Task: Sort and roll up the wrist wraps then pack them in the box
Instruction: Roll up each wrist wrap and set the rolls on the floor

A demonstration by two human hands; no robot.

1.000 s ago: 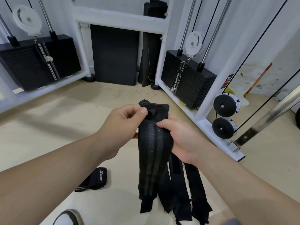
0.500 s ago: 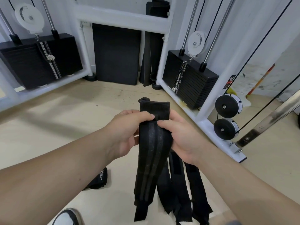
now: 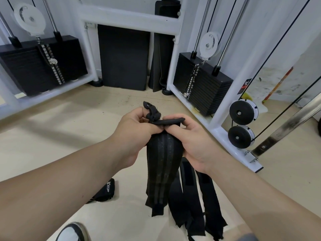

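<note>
Black wrist wrap [image 3: 163, 164] pinched between left hand [image 3: 133, 134] and right hand [image 3: 189, 141].

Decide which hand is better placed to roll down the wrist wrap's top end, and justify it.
Right, probably. The right hand curls over the folded top edge of the wrist wrap, while the left hand pinches beside the thumb loop, steadying.
</note>
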